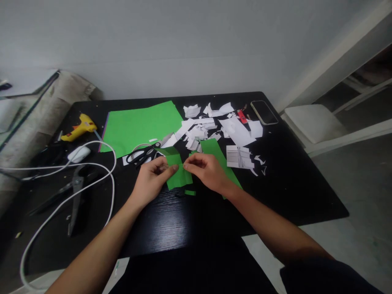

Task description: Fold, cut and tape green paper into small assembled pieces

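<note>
Between my hands is a creased piece of green paper [179, 179], raised a little over the black table. My left hand [154, 174] pinches its left side, thumb in front. At its right edge, my right hand [206, 169] has thumb and fingertips pressed together on the paper. Under my right wrist lies a longer green strip [214, 147]. A small green scrap [190, 192] rests just below the held piece. Black-handled scissors [143, 154] lie beyond my left hand, their blades toward the white scraps.
A large green sheet [141, 122] covers the back left. White paper scraps [235, 128] spread across the back middle, near a red tool [241, 116] and a phone [264, 112]. On the left are a yellow glue gun [80, 127], a looping white cable [112, 196] and large dark shears [76, 190].
</note>
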The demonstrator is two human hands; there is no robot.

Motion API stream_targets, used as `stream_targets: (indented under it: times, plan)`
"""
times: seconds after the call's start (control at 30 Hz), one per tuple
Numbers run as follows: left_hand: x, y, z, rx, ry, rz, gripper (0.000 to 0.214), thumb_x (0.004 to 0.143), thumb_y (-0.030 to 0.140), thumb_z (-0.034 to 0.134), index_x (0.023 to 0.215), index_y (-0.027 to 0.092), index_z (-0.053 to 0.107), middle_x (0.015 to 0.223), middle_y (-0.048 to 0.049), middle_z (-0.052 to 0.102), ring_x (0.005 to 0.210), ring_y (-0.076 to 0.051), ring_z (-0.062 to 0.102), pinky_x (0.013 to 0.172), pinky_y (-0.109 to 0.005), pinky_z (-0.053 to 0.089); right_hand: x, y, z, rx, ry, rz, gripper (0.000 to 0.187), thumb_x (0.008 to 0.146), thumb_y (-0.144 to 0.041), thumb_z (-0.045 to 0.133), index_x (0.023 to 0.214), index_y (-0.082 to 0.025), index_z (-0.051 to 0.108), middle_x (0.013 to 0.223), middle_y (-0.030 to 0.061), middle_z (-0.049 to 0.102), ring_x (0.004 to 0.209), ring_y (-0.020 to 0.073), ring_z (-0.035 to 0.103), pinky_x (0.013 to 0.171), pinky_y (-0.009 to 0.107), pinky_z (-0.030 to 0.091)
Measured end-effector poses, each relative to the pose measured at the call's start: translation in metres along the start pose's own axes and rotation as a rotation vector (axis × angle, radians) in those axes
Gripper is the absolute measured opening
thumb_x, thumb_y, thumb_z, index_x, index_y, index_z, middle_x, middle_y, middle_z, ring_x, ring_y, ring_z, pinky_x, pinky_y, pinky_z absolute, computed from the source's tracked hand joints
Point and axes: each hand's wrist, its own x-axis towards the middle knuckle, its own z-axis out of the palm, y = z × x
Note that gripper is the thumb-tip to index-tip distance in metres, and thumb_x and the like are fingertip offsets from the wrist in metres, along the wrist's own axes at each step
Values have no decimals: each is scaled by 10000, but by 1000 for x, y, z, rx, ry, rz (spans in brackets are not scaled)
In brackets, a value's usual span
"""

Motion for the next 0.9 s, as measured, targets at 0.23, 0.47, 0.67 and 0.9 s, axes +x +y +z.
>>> stream_targets:
  times: [0.23,0.47,0.67,0.9]
  plan:
    - [0,1,4,-57,-41,-29,171,805,319,823,754,179,739,595,33,622,517,-100,522,493,-210,420,1,1,1,54,-25,36,160,824,-361,779,823,-209,728,821,13,742,777,174,677,760,330,554]
    - [1,-2,-1,-37,2,-48,162,810,321,815,770,179,749,601,30,632,521,-101,531,503,-216,427,2,-2,-3,99,-24,133,146,834,-338,781,794,-204,741,753,10,719,711,169,675,714,333,568]
    - [2,-4,-3,-60,-8,-95,204,795,371,844,797,181,771,653,3,678,556,-123,565,533,-240,455,1,-2,2,150,9,96,175,826,-373,813,841,-213,744,836,15,740,791,178,693,771,339,582]
    - [2,-5,-5,-61,-8,-102,207,801,374,842,779,182,765,645,2,663,553,-124,556,535,-244,454,2,-4,-3,43,-61,107,132,832,-330,780,782,-212,750,729,-5,706,691,161,654,715,331,558]
